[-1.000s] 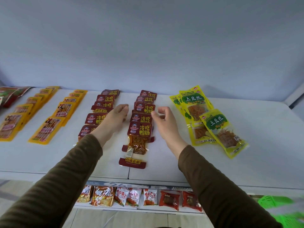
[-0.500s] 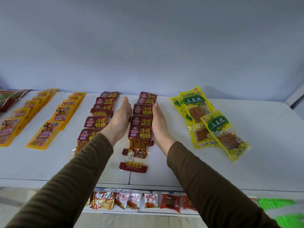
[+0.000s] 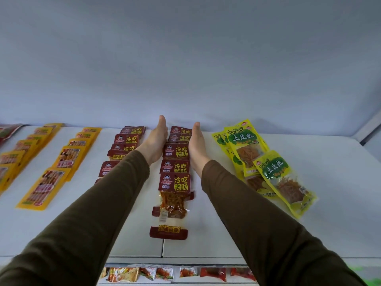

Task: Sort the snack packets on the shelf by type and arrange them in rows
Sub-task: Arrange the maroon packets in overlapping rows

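We see two arms reaching in from the bottom corners, each covered by a long sleeve of dark olive-brown fabric. The left sleeve and the right sleeve look like the same plain garment, matte and soft, with no print, buttons or visible seams. We notice gentle folds and creases running along the cloth near the elbows. Each sleeve fits fairly close and ends at the wrist in a simple cuff edge. Beyond the cuffs, the left hand and the right hand are bare, with no gloves, rings or watch that we can make out.
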A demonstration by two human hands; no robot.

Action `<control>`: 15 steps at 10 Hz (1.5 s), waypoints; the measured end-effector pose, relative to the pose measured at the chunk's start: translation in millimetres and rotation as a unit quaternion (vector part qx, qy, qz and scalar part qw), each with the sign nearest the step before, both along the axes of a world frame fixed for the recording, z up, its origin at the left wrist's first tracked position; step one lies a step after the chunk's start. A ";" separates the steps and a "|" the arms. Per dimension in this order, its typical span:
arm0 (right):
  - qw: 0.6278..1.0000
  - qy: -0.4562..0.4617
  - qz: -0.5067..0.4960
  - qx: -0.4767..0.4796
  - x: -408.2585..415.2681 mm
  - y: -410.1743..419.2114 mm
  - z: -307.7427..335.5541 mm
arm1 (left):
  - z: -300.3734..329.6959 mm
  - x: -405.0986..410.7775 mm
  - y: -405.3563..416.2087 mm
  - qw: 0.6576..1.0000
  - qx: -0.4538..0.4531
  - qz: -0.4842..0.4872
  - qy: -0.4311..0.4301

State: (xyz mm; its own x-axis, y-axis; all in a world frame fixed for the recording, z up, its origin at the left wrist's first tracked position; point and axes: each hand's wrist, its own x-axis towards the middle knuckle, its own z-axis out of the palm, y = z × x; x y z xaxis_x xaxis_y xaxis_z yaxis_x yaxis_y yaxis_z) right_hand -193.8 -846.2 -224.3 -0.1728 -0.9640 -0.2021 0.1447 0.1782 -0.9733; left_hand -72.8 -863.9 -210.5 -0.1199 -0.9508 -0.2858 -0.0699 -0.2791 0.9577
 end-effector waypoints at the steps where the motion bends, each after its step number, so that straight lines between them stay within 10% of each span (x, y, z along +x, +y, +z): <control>1: 1.000 0.002 0.007 -0.002 2.2 -5.1 -0.4 | -1.3 -3.3 -1.6 0.999 -0.014 0.005 0.029; 15: 0.998 0.008 0.054 -0.011 -16.3 124.8 -3.6 | 1.2 8.1 125.8 0.999 -0.027 0.028 0.033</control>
